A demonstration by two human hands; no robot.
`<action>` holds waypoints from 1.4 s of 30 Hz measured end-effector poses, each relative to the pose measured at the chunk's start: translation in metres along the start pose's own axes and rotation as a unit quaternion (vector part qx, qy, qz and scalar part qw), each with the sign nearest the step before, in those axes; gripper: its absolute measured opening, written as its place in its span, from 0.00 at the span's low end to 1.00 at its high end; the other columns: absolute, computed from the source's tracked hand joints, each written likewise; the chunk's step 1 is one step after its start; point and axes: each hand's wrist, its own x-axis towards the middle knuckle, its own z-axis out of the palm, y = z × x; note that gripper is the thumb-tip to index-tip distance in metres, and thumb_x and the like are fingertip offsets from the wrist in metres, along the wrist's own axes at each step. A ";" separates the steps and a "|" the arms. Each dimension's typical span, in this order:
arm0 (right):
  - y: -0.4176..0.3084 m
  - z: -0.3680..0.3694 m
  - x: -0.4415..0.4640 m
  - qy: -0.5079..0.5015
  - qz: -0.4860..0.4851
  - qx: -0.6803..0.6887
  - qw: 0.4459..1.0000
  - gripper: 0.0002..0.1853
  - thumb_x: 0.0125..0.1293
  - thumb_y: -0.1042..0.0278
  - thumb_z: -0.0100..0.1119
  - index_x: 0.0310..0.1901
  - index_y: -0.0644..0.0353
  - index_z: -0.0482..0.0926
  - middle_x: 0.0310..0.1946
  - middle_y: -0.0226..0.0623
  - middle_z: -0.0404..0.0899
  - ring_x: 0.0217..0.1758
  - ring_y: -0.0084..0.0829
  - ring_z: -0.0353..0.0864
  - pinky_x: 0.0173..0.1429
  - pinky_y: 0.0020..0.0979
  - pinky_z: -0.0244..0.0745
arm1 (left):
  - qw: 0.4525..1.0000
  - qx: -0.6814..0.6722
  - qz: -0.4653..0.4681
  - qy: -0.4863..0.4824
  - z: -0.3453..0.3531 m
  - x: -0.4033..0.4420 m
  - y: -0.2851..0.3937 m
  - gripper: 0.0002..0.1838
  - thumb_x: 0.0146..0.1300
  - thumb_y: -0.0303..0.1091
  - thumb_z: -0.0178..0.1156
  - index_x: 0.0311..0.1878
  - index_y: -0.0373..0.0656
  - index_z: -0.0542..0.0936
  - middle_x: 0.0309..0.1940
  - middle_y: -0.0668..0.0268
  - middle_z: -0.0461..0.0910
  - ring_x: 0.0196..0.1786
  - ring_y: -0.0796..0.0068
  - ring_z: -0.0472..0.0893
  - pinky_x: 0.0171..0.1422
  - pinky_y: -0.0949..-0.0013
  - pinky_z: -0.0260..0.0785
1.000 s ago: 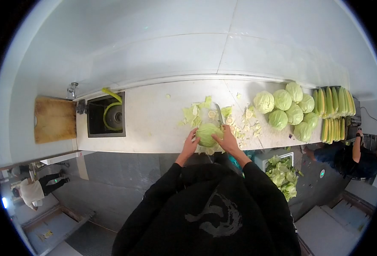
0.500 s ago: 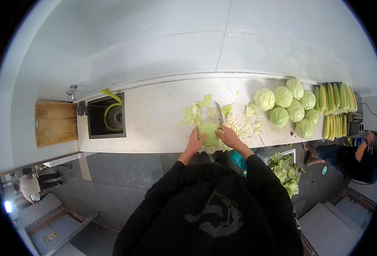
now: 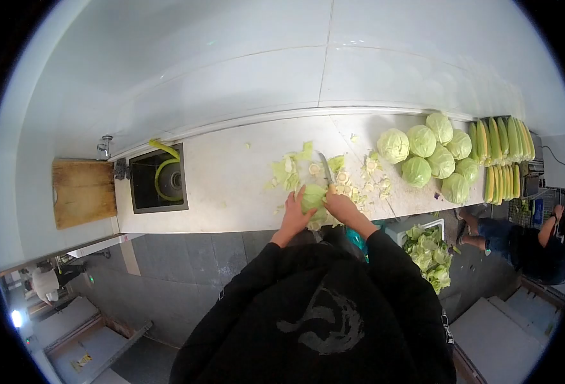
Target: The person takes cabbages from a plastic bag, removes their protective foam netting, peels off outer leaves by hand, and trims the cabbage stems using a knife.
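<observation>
A pale green cabbage lies near the front edge of the counter. My left hand grips its left side, fingers wrapped over the leaves. At its right side, my right hand is closed around the handle of a knife, whose blade points away from me toward the wall. Cut cabbage stumps and leaf scraps lie around the blade and to its right. Loose outer leaves are spread left of the knife.
Several whole cabbages and rows of corn ears occupy the counter's right end. Leftward are a sink with a yellow-green hose and a wooden board. A bin of leaves stands below. People are at both sides.
My left hand has shifted further over the cabbage. My right hand has moved slightly left, and the knife blade is more plainly visible. The view has shifted a little.
</observation>
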 end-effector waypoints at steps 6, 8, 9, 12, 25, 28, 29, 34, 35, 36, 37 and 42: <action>-0.005 0.011 -0.002 0.050 0.068 0.051 0.995 0.12 0.66 0.66 0.49 0.46 0.65 0.70 0.32 0.56 0.79 0.36 0.56 0.80 0.41 0.52 0.75 | 1.000 0.003 -0.024 -0.012 -0.004 0.000 0.003 0.50 0.54 0.43 0.70 0.76 0.58 0.50 0.65 0.33 0.55 0.67 0.31 0.58 0.71 0.43 0.55; -0.015 0.005 -0.009 0.101 0.063 0.090 0.989 0.11 0.64 0.69 0.50 0.47 0.63 0.71 0.37 0.55 0.78 0.39 0.57 0.79 0.43 0.52 0.74 | 0.998 -0.009 -0.052 -0.029 -0.008 0.002 0.003 0.52 0.52 0.43 0.71 0.76 0.54 0.50 0.65 0.34 0.57 0.66 0.33 0.60 0.71 0.45 0.55; -0.019 0.002 -0.011 0.127 0.062 0.109 0.984 0.12 0.63 0.71 0.51 0.47 0.62 0.71 0.39 0.55 0.78 0.41 0.57 0.78 0.44 0.51 0.74 | 0.997 -0.067 -0.045 -0.004 -0.009 0.003 0.003 0.53 0.51 0.43 0.72 0.76 0.50 0.49 0.64 0.35 0.59 0.66 0.35 0.61 0.71 0.46 0.55; -0.024 -0.004 -0.009 0.148 0.047 0.141 0.978 0.11 0.61 0.75 0.51 0.46 0.60 0.72 0.42 0.53 0.75 0.44 0.58 0.76 0.47 0.50 0.73 | 0.984 -0.169 -0.040 0.046 -0.007 0.003 -0.003 0.56 0.48 0.43 0.74 0.74 0.38 0.50 0.63 0.39 0.63 0.67 0.41 0.63 0.72 0.52 0.56; -0.007 0.015 0.012 0.151 0.118 0.152 0.970 0.17 0.66 0.56 0.56 0.43 0.65 0.71 0.44 0.55 0.72 0.47 0.53 0.75 0.50 0.46 0.72 | 0.997 -0.048 -0.042 0.044 -0.008 -0.005 0.023 0.53 0.44 0.41 0.75 0.70 0.31 0.55 0.64 0.44 0.64 0.67 0.45 0.63 0.71 0.53 0.58; -0.053 -0.021 0.015 0.078 0.132 0.085 0.984 0.26 0.66 0.46 0.55 0.45 0.68 0.70 0.46 0.57 0.71 0.45 0.54 0.76 0.49 0.45 0.73 | 0.997 -0.053 -0.025 0.057 -0.006 -0.009 0.033 0.53 0.42 0.39 0.76 0.69 0.32 0.56 0.64 0.45 0.64 0.66 0.45 0.63 0.70 0.53 0.59; -0.058 -0.023 0.019 0.059 0.127 0.041 0.989 0.28 0.66 0.44 0.55 0.46 0.69 0.70 0.46 0.57 0.72 0.44 0.54 0.77 0.48 0.45 0.73 | 0.996 -0.054 -0.014 0.064 -0.005 -0.011 0.034 0.53 0.42 0.39 0.76 0.69 0.33 0.56 0.64 0.46 0.64 0.66 0.45 0.64 0.70 0.53 0.60; -0.018 -0.001 0.028 0.047 0.015 0.012 0.999 0.29 0.65 0.44 0.56 0.44 0.69 0.72 0.45 0.58 0.74 0.44 0.54 0.79 0.44 0.45 0.75 | 0.997 -0.043 -0.012 0.057 -0.013 -0.016 0.040 0.52 0.41 0.36 0.76 0.69 0.34 0.57 0.64 0.47 0.64 0.67 0.46 0.63 0.70 0.54 0.60; -0.007 0.002 0.030 0.054 -0.017 0.030 0.998 0.27 0.65 0.45 0.57 0.42 0.69 0.72 0.43 0.58 0.76 0.44 0.53 0.79 0.43 0.44 0.75 | 0.998 -0.043 -0.017 0.052 -0.013 -0.017 0.039 0.52 0.41 0.36 0.76 0.69 0.34 0.57 0.64 0.47 0.64 0.67 0.46 0.63 0.70 0.54 0.60; 0.004 0.005 0.031 0.063 -0.048 0.048 0.996 0.26 0.64 0.46 0.57 0.41 0.69 0.73 0.41 0.57 0.77 0.44 0.53 0.79 0.43 0.44 0.75 | 0.998 -0.048 -0.011 0.045 -0.015 -0.018 0.038 0.52 0.41 0.35 0.76 0.69 0.34 0.57 0.64 0.47 0.64 0.67 0.46 0.62 0.70 0.54 0.59; 0.007 -0.002 0.029 0.069 -0.009 0.091 0.993 0.25 0.64 0.48 0.58 0.40 0.70 0.73 0.39 0.57 0.78 0.43 0.52 0.80 0.43 0.43 0.75 | 0.998 -0.053 -0.005 0.037 -0.017 -0.018 0.036 0.52 0.41 0.35 0.76 0.69 0.34 0.57 0.64 0.47 0.63 0.67 0.46 0.62 0.71 0.55 0.59; 0.041 -0.003 0.017 0.085 0.153 0.188 0.966 0.19 0.63 0.57 0.61 0.35 0.71 0.75 0.25 0.52 0.78 0.38 0.44 0.83 0.40 0.38 0.76 | 0.996 -0.082 0.036 0.021 -0.019 -0.022 0.020 0.51 0.43 0.34 0.75 0.70 0.36 0.57 0.66 0.47 0.61 0.70 0.47 0.60 0.74 0.56 0.56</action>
